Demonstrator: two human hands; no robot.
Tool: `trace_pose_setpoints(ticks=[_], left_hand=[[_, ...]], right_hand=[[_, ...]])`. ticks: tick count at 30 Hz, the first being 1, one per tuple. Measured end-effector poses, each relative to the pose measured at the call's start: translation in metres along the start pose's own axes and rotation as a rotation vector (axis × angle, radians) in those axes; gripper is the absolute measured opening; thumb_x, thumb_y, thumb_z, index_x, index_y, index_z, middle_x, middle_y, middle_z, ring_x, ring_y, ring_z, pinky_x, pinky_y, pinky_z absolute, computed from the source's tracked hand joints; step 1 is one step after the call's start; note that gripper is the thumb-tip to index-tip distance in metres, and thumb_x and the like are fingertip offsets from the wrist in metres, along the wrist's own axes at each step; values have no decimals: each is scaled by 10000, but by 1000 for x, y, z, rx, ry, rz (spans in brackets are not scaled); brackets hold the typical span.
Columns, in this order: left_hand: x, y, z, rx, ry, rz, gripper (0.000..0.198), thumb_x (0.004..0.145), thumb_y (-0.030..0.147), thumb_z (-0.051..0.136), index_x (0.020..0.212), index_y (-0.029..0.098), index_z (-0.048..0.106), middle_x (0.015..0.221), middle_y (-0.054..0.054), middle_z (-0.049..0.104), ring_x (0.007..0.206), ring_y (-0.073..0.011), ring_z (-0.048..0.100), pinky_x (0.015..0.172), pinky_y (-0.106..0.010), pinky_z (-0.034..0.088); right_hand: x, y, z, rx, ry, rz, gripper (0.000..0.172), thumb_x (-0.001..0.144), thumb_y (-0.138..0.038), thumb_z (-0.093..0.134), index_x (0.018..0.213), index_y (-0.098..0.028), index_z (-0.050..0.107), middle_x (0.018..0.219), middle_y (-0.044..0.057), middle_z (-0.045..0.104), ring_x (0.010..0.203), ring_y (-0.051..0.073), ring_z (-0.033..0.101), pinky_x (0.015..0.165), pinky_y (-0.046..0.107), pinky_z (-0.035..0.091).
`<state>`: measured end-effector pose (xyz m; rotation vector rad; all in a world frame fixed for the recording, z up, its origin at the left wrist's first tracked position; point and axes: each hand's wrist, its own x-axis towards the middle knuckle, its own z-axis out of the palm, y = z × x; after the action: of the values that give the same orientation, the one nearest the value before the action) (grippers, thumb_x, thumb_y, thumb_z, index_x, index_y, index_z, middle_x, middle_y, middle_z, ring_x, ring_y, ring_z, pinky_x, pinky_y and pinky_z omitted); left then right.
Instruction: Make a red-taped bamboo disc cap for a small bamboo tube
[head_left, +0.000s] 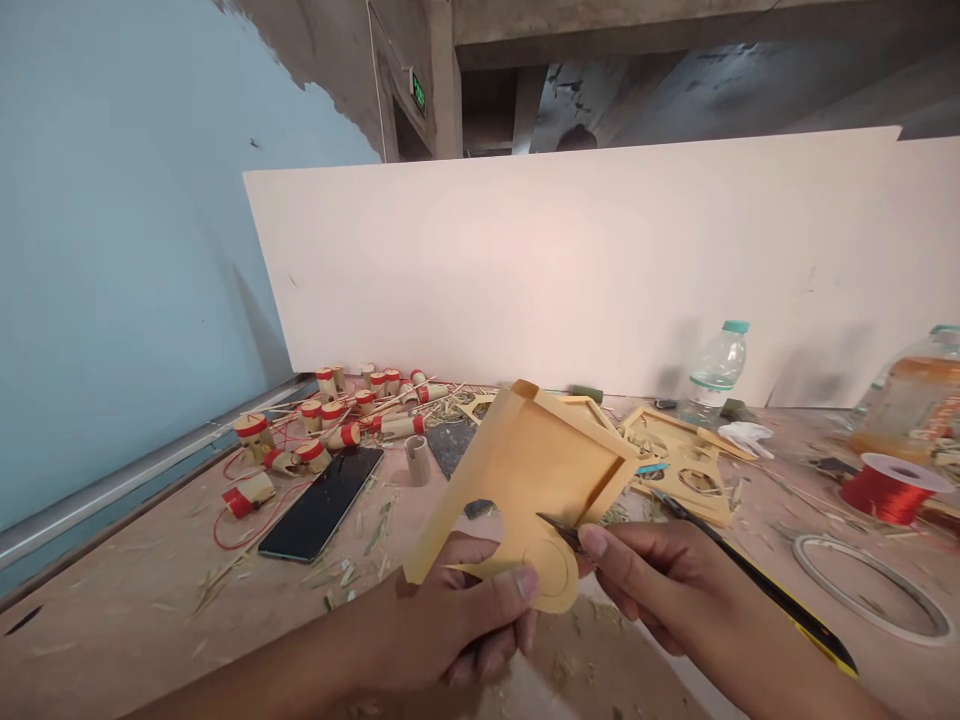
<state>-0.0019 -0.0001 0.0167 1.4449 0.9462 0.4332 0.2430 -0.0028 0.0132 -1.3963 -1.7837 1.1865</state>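
My left hand [457, 625] grips the lower edge of a thin wooden board [525, 470] with laser-cut shapes, thumb pressed beside a scored circle [551, 570]. The board tilts up above the table. My right hand [652, 585] is closed round a black and yellow utility knife [757, 580]. Its blade tip [559, 528] rests on the board just above the circle. The knife's handle runs back to the lower right past my wrist.
A black phone [322, 503] lies left of the board, behind it several red-banded bamboo pieces [330, 415]. More cut wooden sheets [686, 465], a plastic bottle [716, 372], a red thread spool [892, 490], a tape ring [870, 600] and a white partition [600, 270] are at the right and back.
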Motion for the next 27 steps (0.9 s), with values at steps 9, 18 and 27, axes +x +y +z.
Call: trace_pose_setpoints(ticks=[9,18,27], left_hand=[[1,-9,3,-139,-31,28,566,990,678,604,727,178,634,533,60,459,448,-83,330,448,-230,244],[1,-16,0,-137,-12,12,560,1008,675,591,767,172,649,579,51,489,474,-83,343,463,-230,253],[1,-9,0,-79,-11,-65,611,914,767,603,738,182,628,535,65,468,453,-81,330,464,-250,229]], right_hand=[[2,2,2,18,-42,10,733,890,-930,492,620,-253,423,571,-64,275,508,131,252,469,305,193],[1,3,2,25,-53,-16,653,942,-816,562,634,-253,440,599,-61,290,550,141,254,499,306,204],[2,2,0,-21,-66,-30,625,962,-785,559,651,-248,486,638,-47,316,606,162,291,552,312,238]])
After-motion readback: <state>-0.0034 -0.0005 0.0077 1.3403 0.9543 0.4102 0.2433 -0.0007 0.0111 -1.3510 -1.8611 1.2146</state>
